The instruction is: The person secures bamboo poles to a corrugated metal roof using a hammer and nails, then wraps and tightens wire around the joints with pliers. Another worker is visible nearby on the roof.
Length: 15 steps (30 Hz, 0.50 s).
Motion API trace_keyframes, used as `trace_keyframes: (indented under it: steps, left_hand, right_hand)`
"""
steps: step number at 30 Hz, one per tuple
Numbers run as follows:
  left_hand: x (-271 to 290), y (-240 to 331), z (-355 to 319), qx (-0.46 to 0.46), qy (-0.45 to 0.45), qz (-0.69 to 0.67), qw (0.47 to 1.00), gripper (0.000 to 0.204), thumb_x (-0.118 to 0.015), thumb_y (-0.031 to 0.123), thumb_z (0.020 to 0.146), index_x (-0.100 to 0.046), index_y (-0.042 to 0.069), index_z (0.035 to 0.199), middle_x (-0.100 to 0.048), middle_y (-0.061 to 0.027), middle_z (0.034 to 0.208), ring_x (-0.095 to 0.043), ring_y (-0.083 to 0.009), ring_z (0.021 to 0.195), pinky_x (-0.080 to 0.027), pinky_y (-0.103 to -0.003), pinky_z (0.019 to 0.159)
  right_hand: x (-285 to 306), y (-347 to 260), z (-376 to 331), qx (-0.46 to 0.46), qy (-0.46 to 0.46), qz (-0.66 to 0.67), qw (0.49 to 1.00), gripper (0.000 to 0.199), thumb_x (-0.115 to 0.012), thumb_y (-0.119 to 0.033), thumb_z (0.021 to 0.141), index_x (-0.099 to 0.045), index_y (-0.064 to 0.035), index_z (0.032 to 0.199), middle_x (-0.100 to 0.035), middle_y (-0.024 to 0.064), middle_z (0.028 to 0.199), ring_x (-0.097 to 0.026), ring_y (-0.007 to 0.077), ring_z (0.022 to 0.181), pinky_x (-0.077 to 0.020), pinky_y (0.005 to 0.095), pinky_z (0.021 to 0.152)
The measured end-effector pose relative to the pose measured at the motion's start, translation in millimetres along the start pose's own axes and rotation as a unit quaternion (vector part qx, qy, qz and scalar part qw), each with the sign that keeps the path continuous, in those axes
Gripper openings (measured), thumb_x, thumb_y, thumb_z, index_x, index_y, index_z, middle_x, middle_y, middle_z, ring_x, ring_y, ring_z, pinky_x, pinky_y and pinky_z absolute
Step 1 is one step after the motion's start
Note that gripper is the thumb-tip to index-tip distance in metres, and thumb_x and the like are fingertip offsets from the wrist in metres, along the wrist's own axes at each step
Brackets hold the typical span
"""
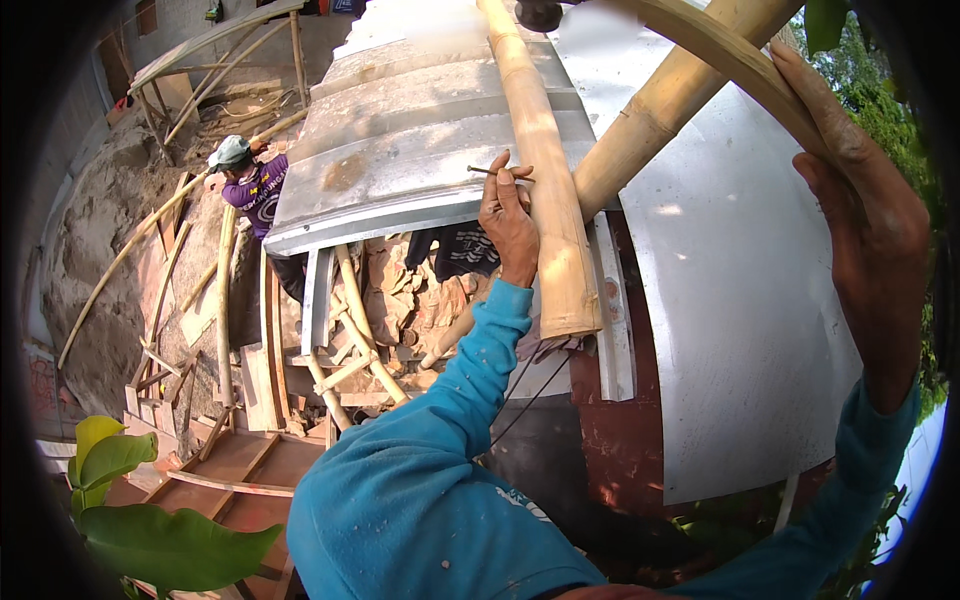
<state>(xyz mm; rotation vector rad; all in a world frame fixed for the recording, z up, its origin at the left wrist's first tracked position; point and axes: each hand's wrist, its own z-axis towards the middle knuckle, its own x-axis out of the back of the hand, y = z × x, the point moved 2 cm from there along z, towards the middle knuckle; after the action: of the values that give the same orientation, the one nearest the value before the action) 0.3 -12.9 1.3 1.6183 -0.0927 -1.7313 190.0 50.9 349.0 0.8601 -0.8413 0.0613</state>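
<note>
My left hand (512, 225) pinches a long nail (482, 170) between thumb and fingers. The nail lies sideways, its head to the left and its other end near the edge of a thick bamboo pole (560, 240). A second bamboo pole (650, 120) slants up to the right and meets the first one from behind. Up at the right, my right hand (865, 215) grips the wooden handle of a hammer (745, 65). Its dark, round metal head shows only partly at the top edge, above the first pole.
Corrugated metal roofing (400, 140) lies beyond my left hand, and a smooth metal sheet (740, 300) to the right. At the left, a person in a purple shirt (262, 190) stands among bamboo and timber framing. Green leaves (175, 545) hang at lower left.
</note>
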Motion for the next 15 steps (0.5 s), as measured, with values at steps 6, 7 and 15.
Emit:
trace_keyframes:
  steps: [6, 7, 15]
  left_hand:
    - [-3, -2, -5, 0.010, -0.006, -0.004, 1.000, 0.040, -0.048, 0.032, 0.109, -0.060, 0.003, 0.133, -0.071, -0.0055, 0.098, -0.043, -0.0020, 0.068, -0.039, -0.020, 0.063]
    - [-4, -1, -6, 0.012, -0.005, -0.003, 1.000, 0.040, -0.048, 0.032, 0.109, -0.060, 0.002, 0.134, -0.071, -0.0056, 0.098, -0.043, -0.0020, 0.068, -0.039, -0.020, 0.063]
    - [-1, 2, -1, 0.003, -0.020, 0.013, 1.000, 0.043, -0.049, 0.034, 0.109, -0.059, 0.000, 0.132, -0.071, -0.0048, 0.097, -0.042, -0.0034, 0.068, -0.038, -0.020, 0.062]
  right_hand:
    - [-26, -24, 44, 0.026, -0.038, 0.039, 0.998, 0.025, -0.066, -0.007, 0.094, -0.068, -0.0020, 0.118, -0.072, 0.0163, 0.094, -0.072, 0.0266, 0.079, -0.0590, 0.0380, 0.070]
    - [-28, -25, 47, 0.037, -0.041, 0.029, 0.998, 0.025, -0.067, -0.007, 0.094, -0.068, -0.0030, 0.118, -0.072, 0.0158, 0.093, -0.072, 0.0272, 0.078, -0.0587, 0.0380, 0.069]
    - [-52, -43, 62, 0.108, 0.014, -0.014, 0.994, 0.042, -0.065, -0.011, 0.094, -0.062, -0.0160, 0.136, -0.067, 0.0105, 0.080, -0.065, 0.0229, 0.063, -0.0557, 0.0354, 0.059]
